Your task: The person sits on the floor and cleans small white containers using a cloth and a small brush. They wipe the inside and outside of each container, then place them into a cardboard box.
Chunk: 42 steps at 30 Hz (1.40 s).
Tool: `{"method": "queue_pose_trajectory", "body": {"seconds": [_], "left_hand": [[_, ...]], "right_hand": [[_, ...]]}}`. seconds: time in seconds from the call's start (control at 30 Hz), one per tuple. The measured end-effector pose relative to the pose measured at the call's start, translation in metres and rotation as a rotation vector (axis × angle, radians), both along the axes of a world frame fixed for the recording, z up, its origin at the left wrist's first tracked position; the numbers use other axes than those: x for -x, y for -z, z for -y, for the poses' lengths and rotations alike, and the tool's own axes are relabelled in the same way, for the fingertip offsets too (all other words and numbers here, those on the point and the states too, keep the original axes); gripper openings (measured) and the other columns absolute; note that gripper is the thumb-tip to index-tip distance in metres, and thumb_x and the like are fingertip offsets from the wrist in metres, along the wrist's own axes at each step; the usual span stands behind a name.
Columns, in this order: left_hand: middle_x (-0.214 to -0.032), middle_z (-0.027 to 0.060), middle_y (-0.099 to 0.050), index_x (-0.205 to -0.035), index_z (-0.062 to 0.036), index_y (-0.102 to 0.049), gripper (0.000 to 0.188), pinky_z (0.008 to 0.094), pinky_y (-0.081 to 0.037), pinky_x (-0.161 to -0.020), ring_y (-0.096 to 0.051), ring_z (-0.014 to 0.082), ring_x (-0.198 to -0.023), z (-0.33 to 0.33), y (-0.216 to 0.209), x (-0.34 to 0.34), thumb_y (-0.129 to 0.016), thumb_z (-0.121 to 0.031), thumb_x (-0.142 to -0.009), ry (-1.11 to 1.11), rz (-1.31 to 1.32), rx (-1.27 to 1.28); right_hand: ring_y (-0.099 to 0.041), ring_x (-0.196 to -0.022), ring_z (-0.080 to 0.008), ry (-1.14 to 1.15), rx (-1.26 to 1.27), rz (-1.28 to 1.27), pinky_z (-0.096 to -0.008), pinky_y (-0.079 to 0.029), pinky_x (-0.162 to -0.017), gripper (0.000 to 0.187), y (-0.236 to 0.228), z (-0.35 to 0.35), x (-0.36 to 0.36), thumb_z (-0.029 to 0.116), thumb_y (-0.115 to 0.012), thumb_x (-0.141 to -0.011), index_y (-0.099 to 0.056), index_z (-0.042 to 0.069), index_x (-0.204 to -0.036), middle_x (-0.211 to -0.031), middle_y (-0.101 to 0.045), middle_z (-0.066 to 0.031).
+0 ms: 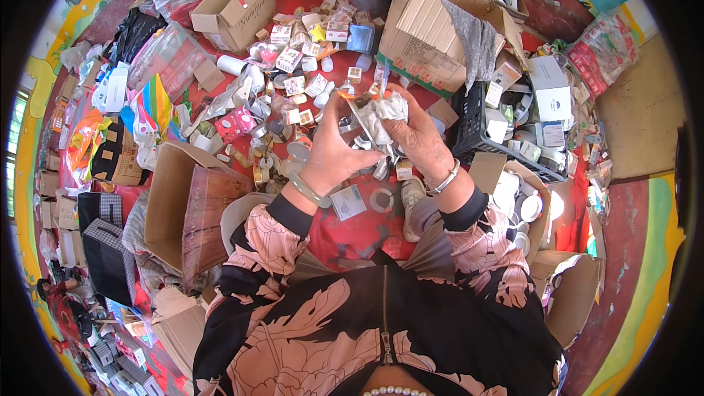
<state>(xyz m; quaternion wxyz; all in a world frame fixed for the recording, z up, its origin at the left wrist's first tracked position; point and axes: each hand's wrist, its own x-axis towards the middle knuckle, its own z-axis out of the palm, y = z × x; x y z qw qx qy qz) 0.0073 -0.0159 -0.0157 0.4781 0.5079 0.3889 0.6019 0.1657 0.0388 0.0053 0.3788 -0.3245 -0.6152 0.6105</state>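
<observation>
In front of me, both hands are raised over a heap of small items. My left hand [334, 148] curls round an orange-edged packet [350, 98], its thumb stretched out below. My right hand [424, 136] has its fingers closed on a crumpled whitish wad [386, 111], which looks like paper or thin plastic. The wad lies against the packet, and I cannot tell whether it is partly inside it. Beneath the hands are small printed boxes [295, 86] and round lids [299, 150]. A white card or flat box [347, 202] lies on the red floor just below my left wrist.
A black plastic crate [469, 123] full of boxes stands at the right, with a large carton [422, 48] behind it. An open cardboard box [176, 213] is close on my left. Another box [235, 11] stands at the far left. A carton of white round pieces [539, 194] sits near my right arm.
</observation>
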Motion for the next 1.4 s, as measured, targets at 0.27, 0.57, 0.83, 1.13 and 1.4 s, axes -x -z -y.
{"method": "queue_pose_trajectory", "body": {"seconds": [0.27,0.57,0.83,1.13,1.4], "left_hand": [[-0.127,0.0082,-0.041,-0.136,-0.0059,-0.024,0.094,0.0378,-0.043,-0.097,-0.046,0.0211,-0.118,-0.003,-0.005,0.007,-0.076,0.005,-0.059,0.134,0.320,0.048],[-0.127,0.0088,-0.047,-0.135,-0.0062,-0.030,0.090,0.0355,-0.041,-0.098,-0.048,0.0208,-0.118,0.001,-0.015,0.007,-0.079,-0.003,-0.059,0.130,0.399,0.055],[-0.127,0.0074,-0.045,-0.134,-0.0053,-0.029,0.090,0.0330,-0.040,-0.097,-0.047,0.0182,-0.117,0.000,-0.004,0.007,-0.080,-0.002,-0.059,0.133,0.366,0.096],[-0.127,0.0073,-0.046,-0.134,-0.0070,-0.031,0.089,0.0359,-0.039,-0.100,-0.046,0.0197,-0.119,0.004,-0.012,0.002,-0.074,0.004,-0.057,0.152,0.459,0.113],[-0.127,0.0054,-0.046,-0.135,-0.0078,-0.031,0.089,0.0347,-0.040,-0.098,-0.047,0.0186,-0.117,0.010,-0.013,0.004,-0.075,0.002,-0.058,0.233,0.638,0.160]], "right_hand": [[-0.059,-0.089,-0.0165,0.061,0.379,-0.432,-0.0275,-0.048,-0.074,0.028,-0.016,-0.010,-0.017,0.016,-0.048,-0.093,-0.052,0.000,-0.115,-0.103,-0.061,-0.0069],[-0.054,-0.103,-0.0248,0.237,-0.483,-0.058,-0.0398,-0.043,-0.090,0.040,-0.045,0.013,-0.004,0.014,-0.065,-0.081,-0.053,0.005,-0.118,-0.113,-0.055,-0.0113],[-0.043,-0.122,-0.0358,0.175,-1.062,0.469,-0.0442,-0.034,-0.101,0.039,-0.027,0.018,0.012,0.008,-0.061,-0.076,-0.061,0.009,-0.115,-0.131,-0.047,-0.0160],[-0.063,-0.090,-0.0168,0.414,-0.066,-0.471,-0.0282,-0.049,-0.081,0.022,-0.015,-0.004,-0.013,0.004,-0.046,-0.091,-0.062,-0.002,-0.104,-0.095,-0.067,-0.0093],[-0.055,-0.107,-0.0214,0.133,0.011,-0.416,-0.0317,-0.046,-0.089,0.032,-0.040,0.016,-0.003,0.015,-0.043,-0.094,-0.053,0.001,-0.121,-0.114,-0.059,-0.0092]]}}
